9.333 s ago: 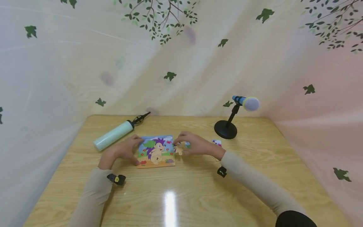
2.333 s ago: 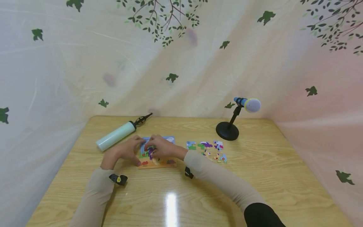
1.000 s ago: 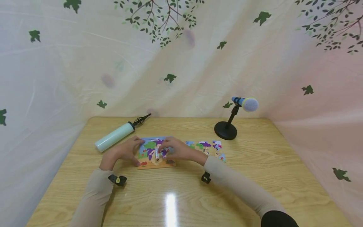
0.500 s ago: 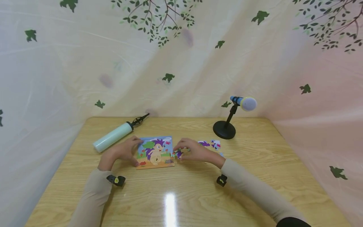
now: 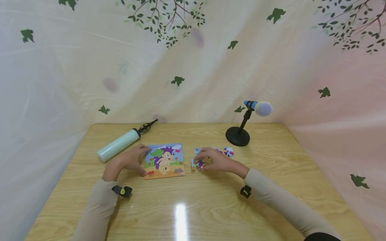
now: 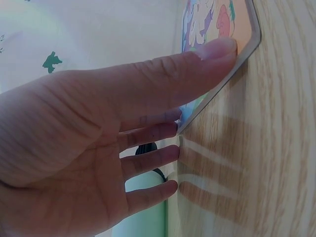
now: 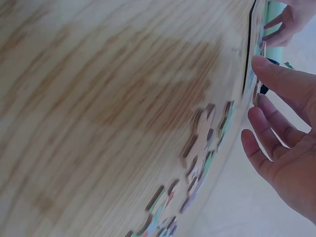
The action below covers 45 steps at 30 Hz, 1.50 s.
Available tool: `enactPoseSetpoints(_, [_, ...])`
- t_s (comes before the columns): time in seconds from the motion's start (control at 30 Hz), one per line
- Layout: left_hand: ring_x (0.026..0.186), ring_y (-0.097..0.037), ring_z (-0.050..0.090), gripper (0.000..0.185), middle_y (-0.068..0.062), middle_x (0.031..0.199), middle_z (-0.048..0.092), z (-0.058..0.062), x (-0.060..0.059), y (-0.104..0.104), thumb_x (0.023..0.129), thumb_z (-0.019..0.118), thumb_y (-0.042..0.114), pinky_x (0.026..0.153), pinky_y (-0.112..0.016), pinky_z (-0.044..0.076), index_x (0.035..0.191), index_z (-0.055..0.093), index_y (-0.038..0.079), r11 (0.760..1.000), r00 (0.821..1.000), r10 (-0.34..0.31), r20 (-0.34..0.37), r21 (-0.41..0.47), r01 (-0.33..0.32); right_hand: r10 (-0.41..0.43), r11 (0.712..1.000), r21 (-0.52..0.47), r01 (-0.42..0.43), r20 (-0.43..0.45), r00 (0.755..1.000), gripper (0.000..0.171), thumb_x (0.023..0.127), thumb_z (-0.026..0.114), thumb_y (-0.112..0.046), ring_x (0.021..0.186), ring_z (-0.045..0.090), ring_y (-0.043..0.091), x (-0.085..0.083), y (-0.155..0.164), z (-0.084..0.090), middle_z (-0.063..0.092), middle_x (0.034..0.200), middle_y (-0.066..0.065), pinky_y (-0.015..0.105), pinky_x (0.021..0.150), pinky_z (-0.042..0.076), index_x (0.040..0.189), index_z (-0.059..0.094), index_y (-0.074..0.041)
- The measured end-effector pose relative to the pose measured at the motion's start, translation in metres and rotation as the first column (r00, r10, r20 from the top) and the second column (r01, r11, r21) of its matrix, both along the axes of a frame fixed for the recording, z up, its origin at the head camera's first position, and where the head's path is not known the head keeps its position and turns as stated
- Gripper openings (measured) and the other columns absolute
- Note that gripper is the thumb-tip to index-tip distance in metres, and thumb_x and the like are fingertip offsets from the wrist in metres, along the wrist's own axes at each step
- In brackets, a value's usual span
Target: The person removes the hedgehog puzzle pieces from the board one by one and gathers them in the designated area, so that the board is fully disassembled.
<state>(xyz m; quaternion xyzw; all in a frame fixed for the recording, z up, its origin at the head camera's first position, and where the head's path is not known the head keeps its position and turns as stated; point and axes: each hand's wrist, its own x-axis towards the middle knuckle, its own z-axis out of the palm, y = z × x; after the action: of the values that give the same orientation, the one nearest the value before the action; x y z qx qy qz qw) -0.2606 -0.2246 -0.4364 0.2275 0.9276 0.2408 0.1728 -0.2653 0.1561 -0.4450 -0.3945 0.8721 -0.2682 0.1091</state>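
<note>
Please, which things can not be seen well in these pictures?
- Loose puzzle pieces, head view: the right hand covers several; their count is unclear.
- Puzzle board, left wrist view: cut by the top edge; the left hand hides part.
- Pieces, right wrist view: blurred, seen edge-on; pictures unreadable.

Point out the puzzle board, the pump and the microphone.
Puzzle board [image 5: 165, 161], head view, on the middle of its picture.
Pump [image 5: 117, 145], head view, on the middle of its pale barrel.
Microphone [image 5: 263, 108], head view, on its round head.
</note>
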Motion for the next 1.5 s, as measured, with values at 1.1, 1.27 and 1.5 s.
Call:
enactPoseSetpoints(1.1, [0.138,-0.046,0.039,0.100,-0.026,0.147,0.041,-0.0021,-0.0014,-0.0029,0.073,0.092,0.025,0.119,-0.064,0.033,0.153,0.039,-0.005,1.000,1.000,-0.009,-0.016,-0.019,0.009,-0.045,0.996,0.077,0.041,0.054,0.998,0.034,0.089,0.077,-0.008,0.096,0.057,0.018,0.0003,0.0090,0.0022,0.063,0.117,0.007,0.032,0.083,0.056,0.123,0.072,-0.010])
enactPoseSetpoints(1.27, [0.139,-0.047,0.039,0.100,-0.026,0.147,0.041,-0.0025,-0.0014,-0.0027,0.072,0.092,0.024,0.119,-0.064,0.033,0.153,0.039,-0.004,1.000,1.000,-0.008,-0.014,-0.020,0.008,-0.060,0.995,0.085,0.054,0.072,0.996,0.035,0.089,0.078,-0.010,0.097,0.056,0.018,-0.0001,0.0088,0.0025,0.062,0.116,0.007,0.031,0.083,0.055,0.123,0.072,-0.011])
enactPoseSetpoints(1.5, [0.139,-0.046,0.039,0.100,-0.025,0.148,0.041,-0.0009,-0.0005,-0.0004,0.073,0.092,0.025,0.119,-0.064,0.033,0.153,0.039,-0.003,1.000,1.000,0.004,0.001,-0.031,-0.004,-0.063,0.995,0.086,0.057,0.077,0.995,0.033,0.089,0.078,-0.010,0.099,0.058,0.019,-0.0010,0.0095,0.0004,0.062,0.118,0.006,0.031,0.085,0.055,0.122,0.072,-0.012])
